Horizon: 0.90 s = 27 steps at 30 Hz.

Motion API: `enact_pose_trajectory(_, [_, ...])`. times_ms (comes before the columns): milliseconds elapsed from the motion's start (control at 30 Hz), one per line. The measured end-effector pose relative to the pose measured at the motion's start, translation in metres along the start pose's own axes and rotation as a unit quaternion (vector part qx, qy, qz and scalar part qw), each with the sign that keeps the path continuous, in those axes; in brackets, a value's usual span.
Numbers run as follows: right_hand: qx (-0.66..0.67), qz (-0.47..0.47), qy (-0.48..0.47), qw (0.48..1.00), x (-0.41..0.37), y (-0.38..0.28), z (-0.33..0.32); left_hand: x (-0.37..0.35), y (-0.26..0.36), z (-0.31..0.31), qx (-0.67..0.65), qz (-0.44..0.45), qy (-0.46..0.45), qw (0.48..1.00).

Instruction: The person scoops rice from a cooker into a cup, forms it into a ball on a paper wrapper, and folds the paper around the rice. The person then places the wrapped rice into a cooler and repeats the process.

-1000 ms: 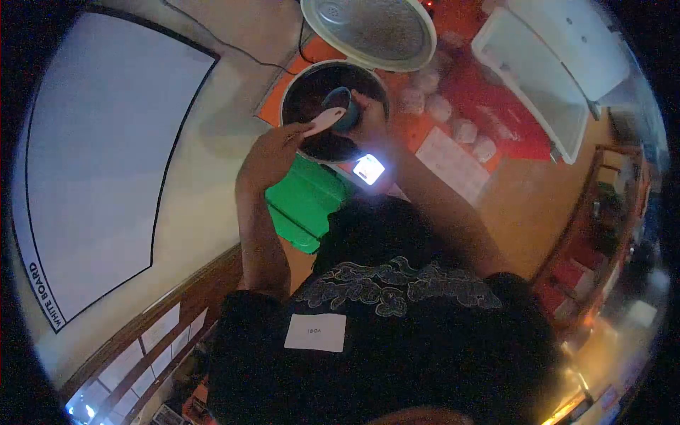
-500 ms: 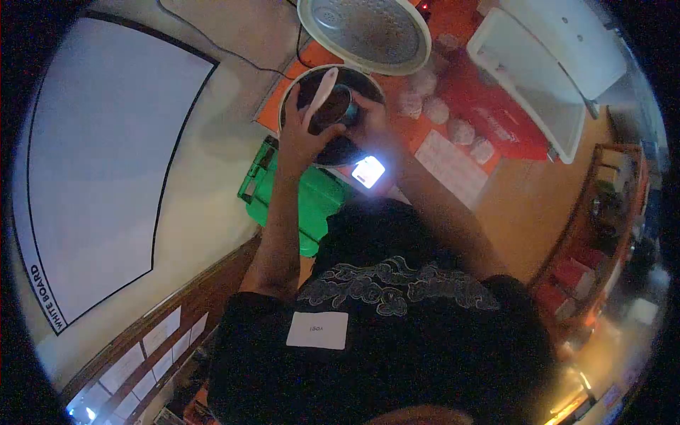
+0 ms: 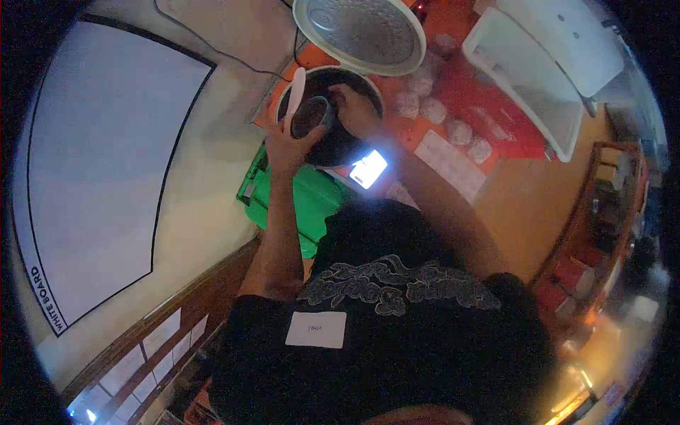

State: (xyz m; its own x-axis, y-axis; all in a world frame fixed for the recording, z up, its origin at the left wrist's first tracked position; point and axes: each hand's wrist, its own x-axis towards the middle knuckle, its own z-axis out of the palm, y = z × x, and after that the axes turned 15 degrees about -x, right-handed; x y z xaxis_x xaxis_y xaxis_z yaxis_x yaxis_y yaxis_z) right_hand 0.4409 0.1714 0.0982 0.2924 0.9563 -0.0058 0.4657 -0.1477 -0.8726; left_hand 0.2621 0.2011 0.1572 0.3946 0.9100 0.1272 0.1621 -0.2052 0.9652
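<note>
**Cup and paddle held together over the open cooker pot**

Farthest left a whiteboard (image 3: 106,156) lies flat, well apart from the work. Next comes a green box (image 3: 294,202), just below the pot and partly under the person's left forearm.

The left hand (image 3: 283,145) is closed around the handle of a white paddle (image 3: 296,91), whose blade stands up along the pot's left rim. The thumb side of this hand lies against the cup. The paddle looks like light, stiff plastic. It is best held low on the handle, as it is now, since the smooth blade would slip in the fingers.

The cup (image 3: 312,115) is small and dark and sits tilted inside the mouth of the pot (image 3: 338,150), between the two hands. It seems light and rigid. Gripping it around the wall or rim from both sides should hold it steady, though the dim picture hides what is in it.

The right hand (image 3: 356,110) reaches over the pot with its fingers curled onto the cup's right side. The cooker's lid (image 3: 361,32) stands open above.

To the right are a lit phone (image 3: 370,168), some wrapped balls (image 3: 433,110) on a red mat (image 3: 496,117), and a white tray (image 3: 524,74).
</note>
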Motion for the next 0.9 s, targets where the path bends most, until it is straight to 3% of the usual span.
enact_pose_trajectory(33, [-0.071,-0.062,-0.039,0.995,-0.002,-0.005,-0.007,0.001,-0.006,-0.003,0.001,0.000,-0.001,1.000])
enact_pose_trajectory(100, [-0.144,-0.118,-0.025,0.982,-0.003,-0.001,-0.002,0.003,-0.022,-0.011,0.096,0.049,-0.021,0.994])
enact_pose_trajectory(133, [-0.216,-0.173,-0.012,0.961,-0.003,0.008,0.005,0.003,-0.016,-0.010,0.096,0.050,-0.020,0.994])
enact_pose_trajectory(167, [-0.216,-0.174,-0.013,0.961,0.000,0.016,0.012,0.001,-0.009,-0.008,0.010,0.025,-0.008,1.000])
enact_pose_trajectory(200, [-0.095,-0.145,-0.037,0.984,0.006,0.017,0.015,-0.001,-0.005,-0.007,-0.075,0.002,0.004,0.997])
enact_pose_trajectory(233, [0.027,-0.115,-0.061,0.991,0.010,0.018,0.016,-0.002,-0.004,-0.007,-0.075,0.002,0.005,0.997])
enact_pose_trajectory(267, [0.027,-0.115,-0.061,0.991,0.009,0.022,0.014,-0.003,-0.004,-0.007,-0.162,-0.061,-0.003,0.985])
enact_pose_trajectory(300, [0.282,0.064,-0.138,0.947,-0.003,-0.008,-0.007,-0.004,-0.004,-0.007,-0.246,-0.124,-0.012,0.961])
enact_pose_trajectory(333, [0.507,0.236,-0.199,0.805,-0.011,-0.025,-0.019,-0.004,-0.005,-0.004,-0.247,-0.125,-0.012,0.961])
enact_pose_trajectory(400, [0.523,0.245,-0.204,0.791,-0.015,-0.028,-0.012,-0.004,-0.008,0.004,-0.283,-0.027,0.001,0.959])
enact_pose_trajectory(433, [0.537,0.253,-0.210,0.777,-0.016,-0.030,-0.011,-0.004,-0.007,0.003,-0.284,-0.027,0.000,0.958])
enact_pose_trajectory(533, [0.515,0.183,-0.165,0.821,-0.013,-0.015,-0.008,-0.006,-0.007,-0.001,-0.202,-0.062,-0.037,0.977])
enact_pose_trajectory(600, [0.538,0.217,-0.130,0.804,-0.015,-0.016,-0.014,-0.007,-0.008,-0.002,-0.073,0.020,-0.001,0.997])
enact_pose_trajectory(633, [0.558,0.252,-0.093,0.785,-0.018,-0.020,-0.020,-0.008,-0.008,-0.004,-0.074,0.020,-0.001,0.997])
enact_pose_trajectory(700, [0.552,0.232,-0.079,0.797,-0.020,-0.021,-0.026,-0.010,-0.007,-0.014,0.103,-0.077,0.012,0.992])
enact_pose_trajectory(733, [0.546,0.212,-0.066,0.808,-0.021,-0.021,-0.027,-0.012,-0.016,-0.017,0.102,-0.077,0.013,0.992])
enact_pose_trajectory(800, [0.572,0.158,-0.064,0.802,-0.020,-0.018,-0.025,-0.016,-0.028,-0.020,0.353,0.122,-0.051,0.926])
enact_pose_trajectory(833, [0.597,0.103,-0.058,0.794,-0.019,-0.015,-0.023,-0.017,-0.023,-0.019,0.352,0.122,-0.050,0.927])
enact_pose_trajectory(900, [0.616,0.092,-0.046,0.781,-0.018,-0.010,-0.019,-0.018,-0.008,-0.016,0.239,-0.077,-0.047,0.967])
